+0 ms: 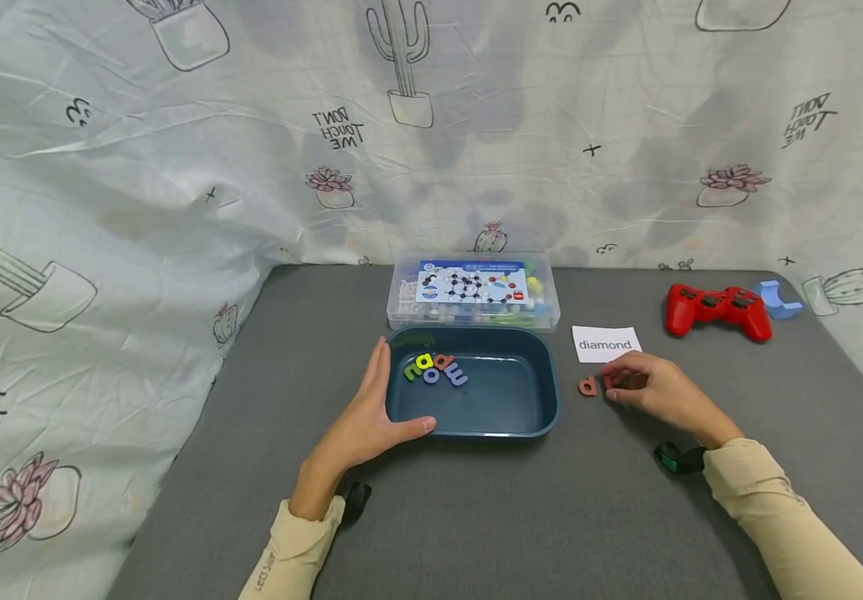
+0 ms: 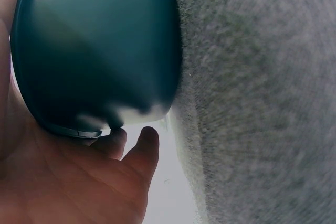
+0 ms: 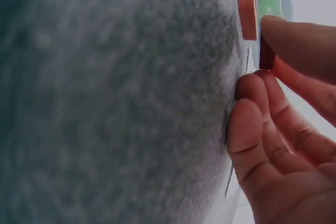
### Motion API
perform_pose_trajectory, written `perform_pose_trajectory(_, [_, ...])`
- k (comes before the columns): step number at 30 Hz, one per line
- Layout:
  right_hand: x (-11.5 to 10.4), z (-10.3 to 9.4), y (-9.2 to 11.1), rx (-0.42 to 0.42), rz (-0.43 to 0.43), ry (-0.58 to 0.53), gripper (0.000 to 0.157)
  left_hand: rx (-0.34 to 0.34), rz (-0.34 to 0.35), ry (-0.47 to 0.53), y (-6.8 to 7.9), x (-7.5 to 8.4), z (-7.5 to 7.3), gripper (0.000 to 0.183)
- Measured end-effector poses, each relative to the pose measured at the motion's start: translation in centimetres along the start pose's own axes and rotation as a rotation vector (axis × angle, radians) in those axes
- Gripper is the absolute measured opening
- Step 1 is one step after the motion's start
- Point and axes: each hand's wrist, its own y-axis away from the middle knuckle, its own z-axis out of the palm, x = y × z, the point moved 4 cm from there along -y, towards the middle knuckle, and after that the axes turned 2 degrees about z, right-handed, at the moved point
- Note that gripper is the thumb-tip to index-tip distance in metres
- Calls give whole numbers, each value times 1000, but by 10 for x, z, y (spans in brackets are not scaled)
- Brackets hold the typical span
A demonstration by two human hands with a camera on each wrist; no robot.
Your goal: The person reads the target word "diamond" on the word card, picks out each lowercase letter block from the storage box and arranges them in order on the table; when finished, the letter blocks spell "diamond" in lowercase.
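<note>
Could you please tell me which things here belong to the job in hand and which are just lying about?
Likely part of the job: red letter held in the right grip, loose orange letter, dark blue tray, letters inside it, "diamond" card.

Seemingly just lying about: clear box, red game controller, light blue curved piece.

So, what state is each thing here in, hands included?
Tray: upright, uncovered
Tray letters: loose, inside
Box: closed
Card: print up
Controller: untouched, buttons up
Blue piece: untouched
Orange letter: lying flat
Red letter: pinched
Left hand: touching tray
Right hand: pinching red letter
</note>
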Motion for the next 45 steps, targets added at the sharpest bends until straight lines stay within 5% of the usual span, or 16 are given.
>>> perform_pose_trajectory(11, [2, 6, -5, -8, -69, 60, 27, 5, -4, -11, -1, -1, 0, 132])
perform_pose_trajectory(45, [4, 9, -5, -18, -72, 68, 31, 6, 8, -10, -1, -2, 0, 131])
